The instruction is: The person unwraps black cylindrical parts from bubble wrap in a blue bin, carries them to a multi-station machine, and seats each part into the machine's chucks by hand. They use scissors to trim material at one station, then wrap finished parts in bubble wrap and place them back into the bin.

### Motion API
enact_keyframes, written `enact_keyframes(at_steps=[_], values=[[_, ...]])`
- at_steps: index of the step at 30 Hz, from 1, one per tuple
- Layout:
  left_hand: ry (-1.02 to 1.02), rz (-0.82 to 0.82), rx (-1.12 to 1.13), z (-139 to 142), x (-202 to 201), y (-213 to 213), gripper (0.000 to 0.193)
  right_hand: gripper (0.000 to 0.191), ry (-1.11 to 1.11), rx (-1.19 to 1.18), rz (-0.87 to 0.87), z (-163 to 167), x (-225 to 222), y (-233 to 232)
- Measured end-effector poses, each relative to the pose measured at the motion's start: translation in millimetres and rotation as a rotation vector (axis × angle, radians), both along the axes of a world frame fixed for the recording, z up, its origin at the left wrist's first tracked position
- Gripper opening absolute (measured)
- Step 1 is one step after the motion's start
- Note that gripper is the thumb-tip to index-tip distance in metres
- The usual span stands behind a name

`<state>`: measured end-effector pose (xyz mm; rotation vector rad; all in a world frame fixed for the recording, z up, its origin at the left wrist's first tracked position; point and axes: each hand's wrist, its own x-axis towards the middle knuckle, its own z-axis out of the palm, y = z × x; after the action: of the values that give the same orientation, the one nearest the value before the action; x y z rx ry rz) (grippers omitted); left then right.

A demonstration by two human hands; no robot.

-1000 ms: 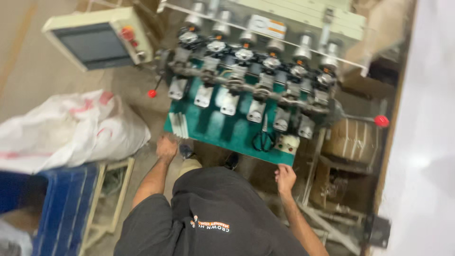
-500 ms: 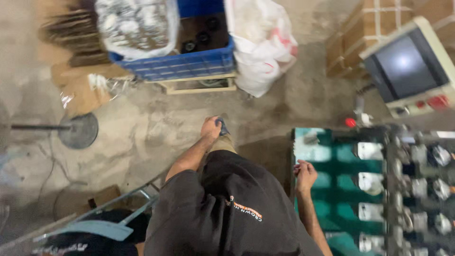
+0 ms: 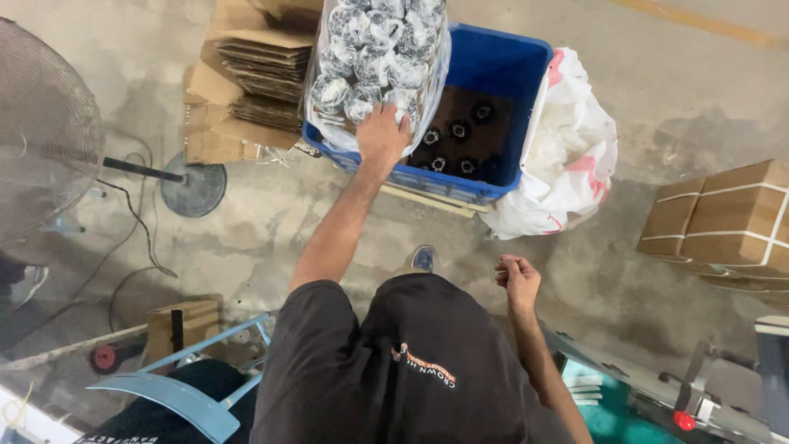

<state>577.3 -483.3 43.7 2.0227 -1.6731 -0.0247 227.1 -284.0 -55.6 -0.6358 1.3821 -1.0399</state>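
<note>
The left hand (image 3: 382, 131) reaches out on a straight arm and rests, fingers spread, on a clear bag (image 3: 374, 57) of wrapped spools that sits in the left part of a blue crate (image 3: 501, 74). Whether the fingers grip the plastic cannot be told. The right hand (image 3: 516, 278) hangs well apart, near the hip, loosely curled on nothing that shows.

Dark cones (image 3: 460, 131) stand upright in the crate's open right part. A white sack (image 3: 567, 156) leans against the crate's right wall. Flattened cardboard (image 3: 246, 82) is stacked just left of the crate, and a fan (image 3: 41, 140) stands farther left on the floor. Strapped boxes (image 3: 723, 218) lie at the right edge. A blue chair (image 3: 177, 395) is at lower left, beside the person's trunk, and a green machine (image 3: 625, 411) shows at lower right.

Half a second ago the left hand was short of the crate and the right hand was on the machine's edge; now the left has come onto the bag and the right has left the machine.
</note>
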Motion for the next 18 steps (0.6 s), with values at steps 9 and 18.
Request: enact_keyframes(at_steps=[9,18], values=[[0.344,0.017,0.206,-27,20,-54,0.017,0.018,-0.01,0.081,0.22,-28,8,-95],[0.804,-0.112,-0.145,13,-10,-50,0.015,0.03,-0.621,0.283,0.657,21,104,-274]])
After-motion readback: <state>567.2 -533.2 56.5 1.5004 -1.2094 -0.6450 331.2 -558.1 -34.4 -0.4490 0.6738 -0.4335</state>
